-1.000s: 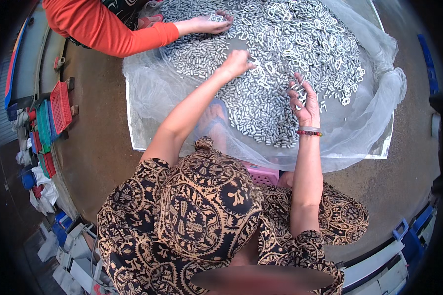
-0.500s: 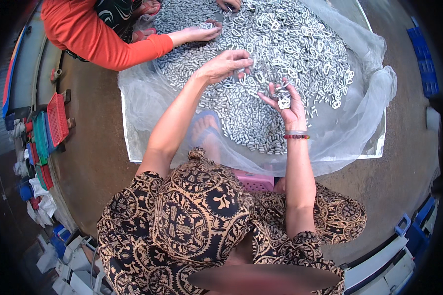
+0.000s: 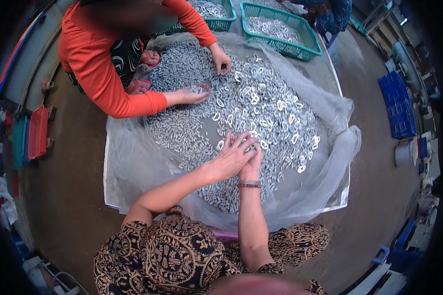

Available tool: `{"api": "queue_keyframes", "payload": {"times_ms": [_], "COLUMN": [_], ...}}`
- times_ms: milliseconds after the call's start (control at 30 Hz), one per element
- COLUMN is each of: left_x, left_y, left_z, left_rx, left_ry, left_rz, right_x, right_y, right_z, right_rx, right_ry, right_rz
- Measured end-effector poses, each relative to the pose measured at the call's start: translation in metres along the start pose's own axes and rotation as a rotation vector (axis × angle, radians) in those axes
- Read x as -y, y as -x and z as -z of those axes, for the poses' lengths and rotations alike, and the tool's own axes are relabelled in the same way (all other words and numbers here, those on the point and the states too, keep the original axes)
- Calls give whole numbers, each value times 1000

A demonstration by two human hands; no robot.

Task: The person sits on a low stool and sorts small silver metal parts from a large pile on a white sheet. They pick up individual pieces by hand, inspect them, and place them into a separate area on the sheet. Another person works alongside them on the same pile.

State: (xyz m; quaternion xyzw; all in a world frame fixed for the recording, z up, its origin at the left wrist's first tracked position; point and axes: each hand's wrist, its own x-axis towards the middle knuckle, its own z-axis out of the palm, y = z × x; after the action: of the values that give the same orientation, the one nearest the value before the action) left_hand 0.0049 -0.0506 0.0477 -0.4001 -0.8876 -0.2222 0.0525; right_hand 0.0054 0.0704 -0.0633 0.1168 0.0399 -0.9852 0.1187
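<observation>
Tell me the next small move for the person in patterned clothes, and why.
I'd probably lift the left hand clear of the right hand: it overlaps that hand, hiding whatever it may hold, while pale rings lie loose among small grey pieces just beyond the fingertips.

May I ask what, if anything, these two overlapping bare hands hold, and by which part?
That cannot be told: the bare left hand overlaps the bare right hand, hiding anything between them.
</observation>
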Motion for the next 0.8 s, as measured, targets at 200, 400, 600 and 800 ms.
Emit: {"api": "queue_keyframes", "payload": {"times_ms": [200, 400, 600, 800], "left_x": [46, 76, 80, 57], "left_y": [31, 64, 71, 73], "left_z": [32, 44, 6, -92], "left_rx": [-222, -151, -61, 104], "left_ry": [350, 451, 478, 342], "left_rz": [243, 489, 434, 186], "right_x": [27, 135, 142, 98], "right_y": [-73, -215, -213, -80], "right_z": [-56, -256, -228, -72], "right_rx": [-366, -72, 16, -119], "right_ry": [-146, 10, 366, 807], "right_rz": [64, 144, 218, 5]}}
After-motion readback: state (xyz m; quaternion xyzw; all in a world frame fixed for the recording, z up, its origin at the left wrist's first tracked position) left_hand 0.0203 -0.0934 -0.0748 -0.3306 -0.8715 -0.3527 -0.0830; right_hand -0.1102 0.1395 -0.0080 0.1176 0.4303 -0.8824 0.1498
